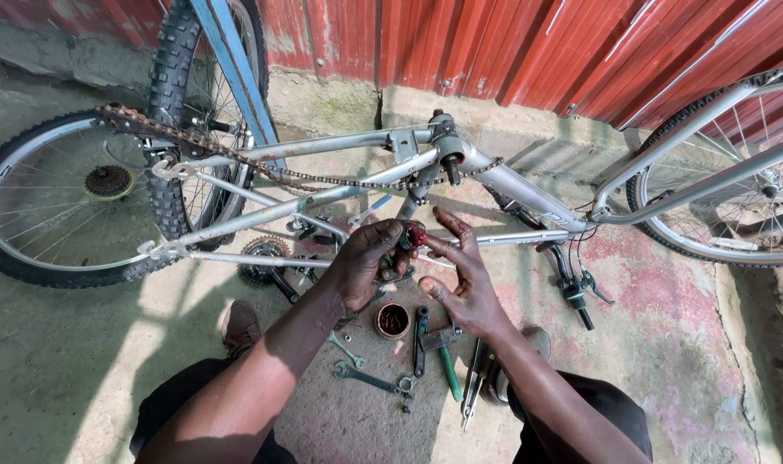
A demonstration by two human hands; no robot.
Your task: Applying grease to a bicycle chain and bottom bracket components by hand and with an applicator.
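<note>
Rear wheel [65,202]: far left, behind frame [322,172].
Chain [262,163]: draped over frame.
Left hand [365,262]: grip clenched on small red-greased part [415,234].
Right hand [464,275]: released, fingers spread, touching part.
Grease tin [392,320]: floor, below hands, beside wrenches [361,371].

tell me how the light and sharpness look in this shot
Head view: hard sunlight from one side, bright patches on the concrete floor and deep shadow across it; both hands, left hand and right hand, are sharp; the wheel bows from wide-lens distortion.
</note>
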